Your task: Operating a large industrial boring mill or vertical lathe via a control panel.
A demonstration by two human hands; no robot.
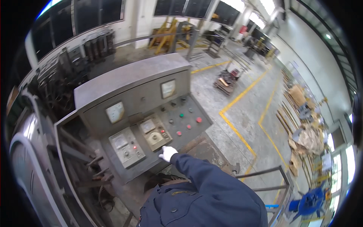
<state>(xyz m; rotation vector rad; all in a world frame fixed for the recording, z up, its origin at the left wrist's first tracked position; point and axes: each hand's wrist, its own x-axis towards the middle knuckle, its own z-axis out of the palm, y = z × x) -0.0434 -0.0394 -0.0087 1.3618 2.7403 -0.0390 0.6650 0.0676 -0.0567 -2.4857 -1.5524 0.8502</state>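
Observation:
My right hand (169,153), in a white glove, reaches to the lower edge of a grey control console (181,140). Its fingers are drawn together at the panel beside a cream control module (154,137); a small dark part shows at the fingertips, too small to name. A second, paler module (127,148) with a lit red lamp sits to the left. Red push buttons (199,120) and a green button (182,115) are on the right half. Two dial meters, a left one (115,112) and a right one (168,89), face me from the upright part. My left hand is out of view.
A metal frame (60,151) and curved grey housing stand left of the console. A railing (264,178) is at my right. Beyond lie yellow floor lines (242,132), a loaded pallet (225,84), a cardboard pile (308,138) and a blue wheel-like machine (312,200).

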